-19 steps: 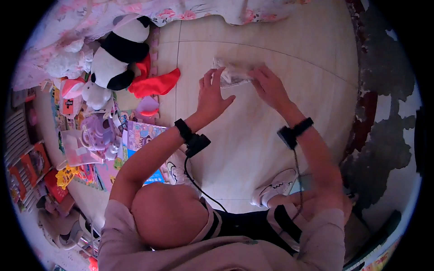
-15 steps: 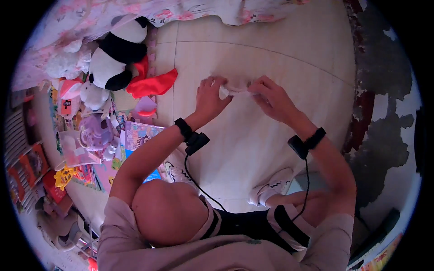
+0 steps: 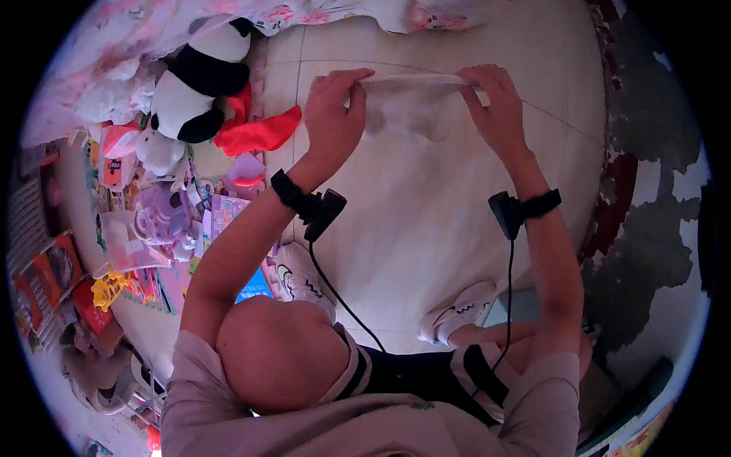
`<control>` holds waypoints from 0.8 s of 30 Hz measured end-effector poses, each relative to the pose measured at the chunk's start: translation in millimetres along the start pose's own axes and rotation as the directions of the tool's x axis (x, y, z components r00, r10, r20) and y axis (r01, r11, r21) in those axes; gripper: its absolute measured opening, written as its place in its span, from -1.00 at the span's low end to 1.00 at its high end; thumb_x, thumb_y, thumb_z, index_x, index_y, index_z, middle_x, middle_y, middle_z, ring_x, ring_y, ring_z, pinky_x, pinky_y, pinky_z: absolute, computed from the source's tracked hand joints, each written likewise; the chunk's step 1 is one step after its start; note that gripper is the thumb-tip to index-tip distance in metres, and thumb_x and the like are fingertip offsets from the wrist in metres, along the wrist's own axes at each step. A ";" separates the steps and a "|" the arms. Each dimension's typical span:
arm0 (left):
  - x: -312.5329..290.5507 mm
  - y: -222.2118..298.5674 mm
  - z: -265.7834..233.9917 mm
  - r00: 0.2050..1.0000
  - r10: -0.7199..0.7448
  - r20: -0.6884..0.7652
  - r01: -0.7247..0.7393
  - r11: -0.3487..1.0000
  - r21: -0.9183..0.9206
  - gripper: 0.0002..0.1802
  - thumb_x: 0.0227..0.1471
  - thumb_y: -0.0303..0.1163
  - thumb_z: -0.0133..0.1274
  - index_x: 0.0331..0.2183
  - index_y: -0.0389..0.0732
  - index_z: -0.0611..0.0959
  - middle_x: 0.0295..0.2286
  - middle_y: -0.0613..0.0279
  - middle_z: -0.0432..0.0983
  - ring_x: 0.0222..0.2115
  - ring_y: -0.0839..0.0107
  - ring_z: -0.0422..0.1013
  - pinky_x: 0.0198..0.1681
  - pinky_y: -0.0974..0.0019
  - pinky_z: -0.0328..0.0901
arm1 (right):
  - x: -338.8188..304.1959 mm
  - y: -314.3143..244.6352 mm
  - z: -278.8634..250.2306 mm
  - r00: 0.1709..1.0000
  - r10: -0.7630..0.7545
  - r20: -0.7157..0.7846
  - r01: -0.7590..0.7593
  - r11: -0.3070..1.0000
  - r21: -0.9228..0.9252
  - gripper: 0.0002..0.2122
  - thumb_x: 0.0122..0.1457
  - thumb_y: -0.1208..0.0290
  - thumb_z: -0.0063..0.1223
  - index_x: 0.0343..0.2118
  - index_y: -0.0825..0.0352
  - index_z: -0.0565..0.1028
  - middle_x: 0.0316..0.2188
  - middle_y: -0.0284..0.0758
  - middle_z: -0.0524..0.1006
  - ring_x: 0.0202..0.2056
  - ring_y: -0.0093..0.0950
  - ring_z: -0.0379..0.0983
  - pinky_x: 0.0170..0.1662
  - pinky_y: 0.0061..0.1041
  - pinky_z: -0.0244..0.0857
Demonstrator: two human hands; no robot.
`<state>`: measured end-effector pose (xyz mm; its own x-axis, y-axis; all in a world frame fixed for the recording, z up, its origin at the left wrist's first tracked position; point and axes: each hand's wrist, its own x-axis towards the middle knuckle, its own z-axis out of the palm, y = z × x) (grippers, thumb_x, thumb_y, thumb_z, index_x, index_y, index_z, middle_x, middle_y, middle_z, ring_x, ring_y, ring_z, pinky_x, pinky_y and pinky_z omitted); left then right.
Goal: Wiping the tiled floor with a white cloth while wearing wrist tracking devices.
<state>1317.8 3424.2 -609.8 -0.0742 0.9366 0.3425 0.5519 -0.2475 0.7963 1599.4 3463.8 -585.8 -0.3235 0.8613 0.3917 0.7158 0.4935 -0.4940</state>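
Observation:
A thin, pale, see-through cloth (image 3: 415,99) is stretched between my two hands over the floor, its far edge pulled nearly straight. At its left corner, my left hand (image 3: 335,114) pinches the edge between thumb and fingers. My right hand (image 3: 496,107) grips the opposite corner in the same way. Below the taut edge the cloth hangs loose and looks crumpled. Whether it is fabric or a paper wipe, I cannot tell. Black straps with small dark devices sit round both wrists.
Pale floor tiles (image 3: 426,221) lie under my hands. To the left are a panda plush (image 3: 202,80), a red cloth (image 3: 263,133), a purple toy (image 3: 161,213) and several books. A flowered drape (image 3: 381,15) hangs at the far side. Peeling grey wall (image 3: 647,190) is at the right.
My hands have moved farther apart and away from my body. The pale cloth, bunched between them before, is now spread out wide.

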 end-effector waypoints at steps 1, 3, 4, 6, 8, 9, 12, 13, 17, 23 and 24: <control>5.0 1.7 -3.5 0.996 0.071 -0.062 -0.070 0.997 0.020 -0.74 0.13 -0.50 0.13 -0.15 -0.05 0.78 -0.26 0.24 0.67 -0.22 0.13 0.54 -0.16 0.14 0.42 | -1.8 -3.7 -0.7 0.998 -0.065 -0.022 0.065 0.997 -0.032 -0.81 0.16 0.50 0.31 -0.15 0.17 0.64 -0.17 -0.34 0.64 -0.10 -0.24 0.57 -0.02 -0.27 0.50; 1.5 -1.4 -5.1 0.994 0.087 -0.064 -0.084 0.995 0.055 -0.75 0.12 -0.51 0.12 -0.18 -0.05 0.78 -0.25 0.25 0.68 -0.20 0.13 0.53 -0.14 0.13 0.41 | -4.1 -6.6 2.0 0.990 -0.133 -0.042 0.130 0.989 -0.068 -0.79 0.13 0.52 0.32 -0.16 0.16 0.64 -0.18 -0.36 0.64 -0.11 -0.24 0.56 -0.03 -0.27 0.50; -1.2 -2.8 -5.7 0.993 0.103 -0.063 -0.097 0.991 0.090 -0.75 0.12 -0.52 0.12 -0.21 -0.04 0.79 -0.23 0.26 0.69 -0.17 0.12 0.53 -0.13 0.12 0.41 | -7.8 -6.2 7.7 0.991 -0.136 -0.012 0.135 0.988 -0.080 -0.78 0.10 0.52 0.33 -0.18 0.15 0.64 -0.19 -0.37 0.64 -0.13 -0.25 0.56 -0.04 -0.27 0.50; -15.8 -18.1 -3.3 0.998 0.067 0.013 -0.068 0.988 0.137 -0.77 0.11 -0.52 0.12 -0.23 -0.05 0.78 -0.23 0.25 0.69 -0.16 0.12 0.53 -0.11 0.10 0.42 | -20.7 -2.3 21.5 0.990 -0.144 0.013 0.145 0.986 -0.088 -0.76 0.06 0.53 0.34 -0.19 0.13 0.64 -0.21 -0.38 0.63 -0.15 -0.25 0.56 -0.05 -0.27 0.50; -36.6 -38.2 0.1 0.996 0.026 0.089 -0.043 0.982 0.186 -0.78 0.11 -0.52 0.11 -0.25 -0.05 0.78 -0.23 0.24 0.69 -0.15 0.12 0.53 -0.10 0.08 0.42 | -45.6 7.2 41.0 0.976 -0.110 0.190 0.135 0.983 -0.124 -0.77 0.06 0.47 0.34 -0.19 0.14 0.63 -0.21 -0.38 0.63 -0.15 -0.24 0.57 -0.04 -0.23 0.49; -51.0 -45.0 3.4 0.979 -0.022 0.203 -0.023 0.976 0.217 -0.80 0.10 -0.50 0.12 -0.26 -0.06 0.78 -0.22 0.24 0.69 -0.14 0.11 0.53 -0.09 0.06 0.43 | -63.0 12.5 48.6 0.975 -0.108 0.194 0.134 0.982 -0.131 -0.77 0.06 0.47 0.34 -0.19 0.14 0.63 -0.21 -0.38 0.63 -0.15 -0.24 0.57 -0.04 -0.23 0.49; -87.4 -68.0 0.1 0.857 -0.193 0.477 0.020 0.939 0.344 -0.79 0.07 -0.46 0.14 -0.24 -0.08 0.77 -0.20 0.20 0.68 -0.11 0.08 0.53 -0.06 0.02 0.44 | -95.1 5.5 67.8 0.853 -0.158 0.497 0.212 0.976 -0.053 -0.82 0.16 0.38 0.31 -0.18 0.21 0.61 -0.13 -0.31 0.63 -0.07 -0.19 0.56 0.02 -0.17 0.47; -97.7 -76.0 -5.2 0.730 -0.311 0.608 0.030 0.904 0.426 -0.77 0.05 -0.43 0.15 -0.21 -0.08 0.76 -0.19 0.18 0.67 -0.10 0.07 0.53 -0.04 0.01 0.44 | -97.1 -3.9 72.9 0.753 -0.119 0.647 0.174 0.984 -0.021 -0.79 0.21 0.32 0.25 -0.11 0.19 0.61 -0.12 -0.30 0.63 -0.05 -0.20 0.55 0.05 -0.16 0.46; -126.6 -76.2 -13.1 0.742 -0.181 0.645 -0.086 0.929 0.360 -0.66 0.02 -0.44 0.18 -0.10 -0.12 0.72 -0.17 0.10 0.66 -0.11 0.06 0.53 -0.01 0.02 0.44 | -98.3 -10.0 119.9 0.870 0.034 0.491 0.024 0.993 -0.112 -0.60 0.28 0.16 0.18 0.15 0.16 0.55 0.08 -0.20 0.57 0.14 -0.12 0.46 0.21 -0.14 0.37; -119.3 -32.2 -10.7 0.741 -0.159 0.652 0.060 0.983 0.171 -0.65 0.06 -0.41 0.19 -0.06 -0.12 0.68 -0.18 0.11 0.64 -0.08 0.09 0.54 -0.01 0.04 0.44 | -73.5 11.8 220.4 0.971 0.223 0.081 -0.181 0.917 -0.356 -0.25 0.25 -0.18 0.12 0.45 0.03 0.30 0.50 -0.17 0.17 0.49 -0.04 0.02 0.44 0.29 -0.13; -118.0 -24.8 -17.5 0.713 -0.184 0.676 0.139 0.983 0.121 -0.68 0.09 -0.41 0.18 -0.07 -0.13 0.68 -0.21 0.11 0.64 -0.13 0.13 0.55 -0.05 0.08 0.44 | -74.0 7.6 229.7 0.971 0.224 0.080 -0.182 0.917 -0.354 -0.25 0.25 -0.18 0.12 0.45 0.03 0.30 0.50 -0.17 0.17 0.49 -0.04 0.02 0.44 0.29 -0.13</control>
<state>1298.3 3315.5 -661.3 0.4073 0.8814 -0.2393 0.6324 -0.0832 0.7701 1486.6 3431.5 -796.8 -0.2038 0.9567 0.2080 0.9347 0.2533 -0.2492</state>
